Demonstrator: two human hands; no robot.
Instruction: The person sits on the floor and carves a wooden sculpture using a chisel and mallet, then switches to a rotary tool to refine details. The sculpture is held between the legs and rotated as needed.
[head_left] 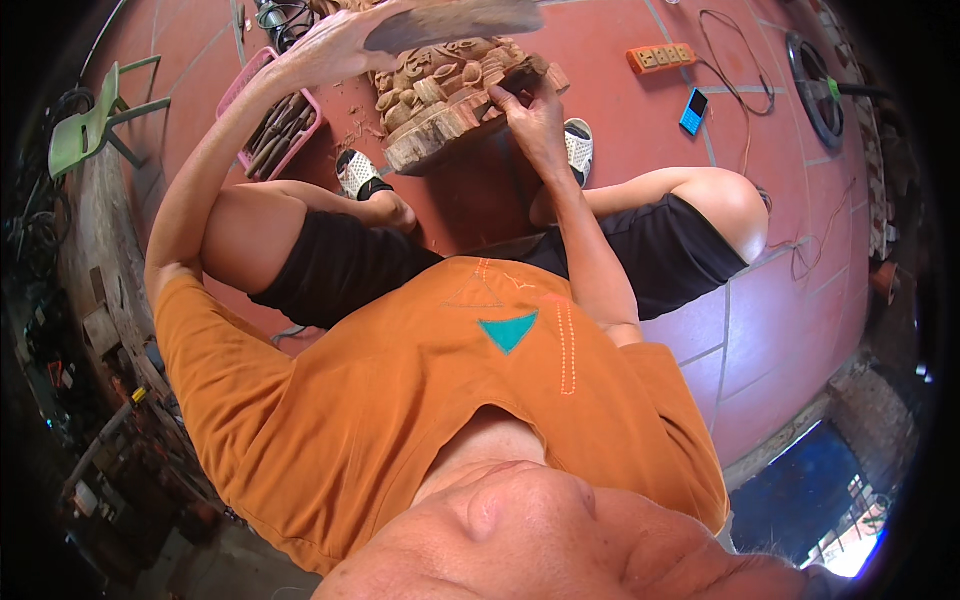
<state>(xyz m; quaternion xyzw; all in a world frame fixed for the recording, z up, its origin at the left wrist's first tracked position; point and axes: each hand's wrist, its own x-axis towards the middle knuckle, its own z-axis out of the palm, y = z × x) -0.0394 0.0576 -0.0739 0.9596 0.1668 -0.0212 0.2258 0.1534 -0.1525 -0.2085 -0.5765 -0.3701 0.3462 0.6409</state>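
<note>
A carved block of wood [440,90] with raised relief lies on the floor beyond my feet. My left hand [335,48], smeared by motion, is above its left side. It grips a long flat wooden mallet [455,24] that points right, over the far part of the carving. At the block's right end my right hand [538,122] is closed, thumb bent inward. Between its fingers is a short dark brown piece [527,73] that looks like a chisel's handle; no blade shows. Pale wood is bare along the block's near edge.
A pink basket [313,135] of wooden-handled tools stands left of the carving. Beyond it is a green chair [95,125]. At the right lie an orange power strip [660,58], a blue phone [693,111] and loose cable. Wood shavings [350,125] lie on the red tiles.
</note>
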